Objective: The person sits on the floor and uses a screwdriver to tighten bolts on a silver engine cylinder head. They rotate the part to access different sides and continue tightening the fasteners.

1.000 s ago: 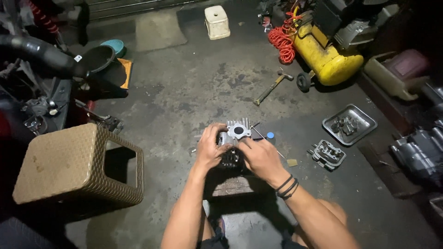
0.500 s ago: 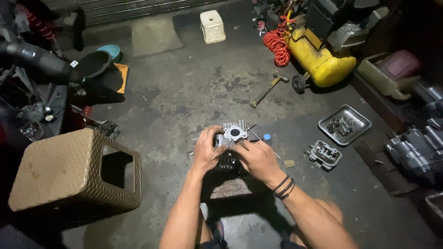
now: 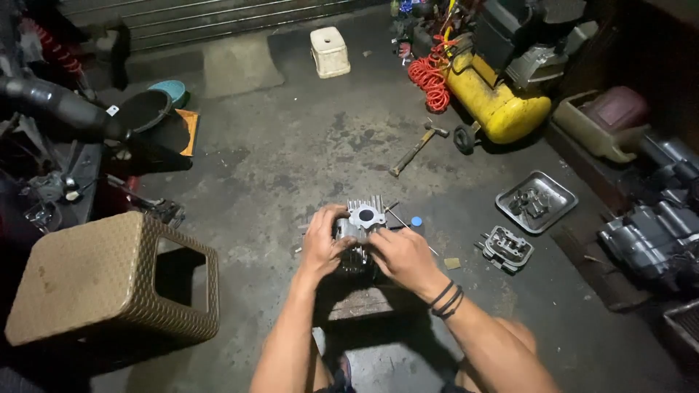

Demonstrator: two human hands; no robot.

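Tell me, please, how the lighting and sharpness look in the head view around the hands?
Head view: dim, uneven light; the finned metal part between left hand and right hand catches light and reads sharp; deep shadow beneath the arms; the right edge falls nearly black; the yellow tank stays bright.

A grey finned engine cylinder with a round port sits upright on the concrete floor.
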